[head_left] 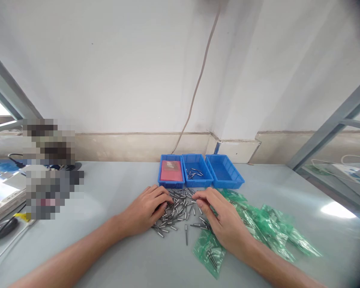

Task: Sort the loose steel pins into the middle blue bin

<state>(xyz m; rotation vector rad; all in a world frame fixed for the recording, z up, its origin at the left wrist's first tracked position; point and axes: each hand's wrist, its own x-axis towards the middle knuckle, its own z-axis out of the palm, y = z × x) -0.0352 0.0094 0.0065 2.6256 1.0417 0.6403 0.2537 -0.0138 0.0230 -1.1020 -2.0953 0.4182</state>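
Observation:
A loose pile of short metal rods (177,209), each with shiny and darker parts, lies on the grey table between my hands. At the pile's left side, my left hand (148,208) rests with bent fingers, thumb and index tips close together among the rods. My right hand (223,214) reaches over the right edge, its thumb and index close in a pinch. Whatever is between either hand's fingertips is too small to make out. One rod (186,235) lies apart, nearer me. Below my right hand is a green plastic bag (209,253) with rods inside.
Behind the pile stand three blue bins: the left bin (171,185) holds a red packet (171,171), the middle bin (210,181) a few rods, the right bin (225,170) nothing visible. Several green bags (268,226) lie right. A blurred-out person (52,172) and cables are left.

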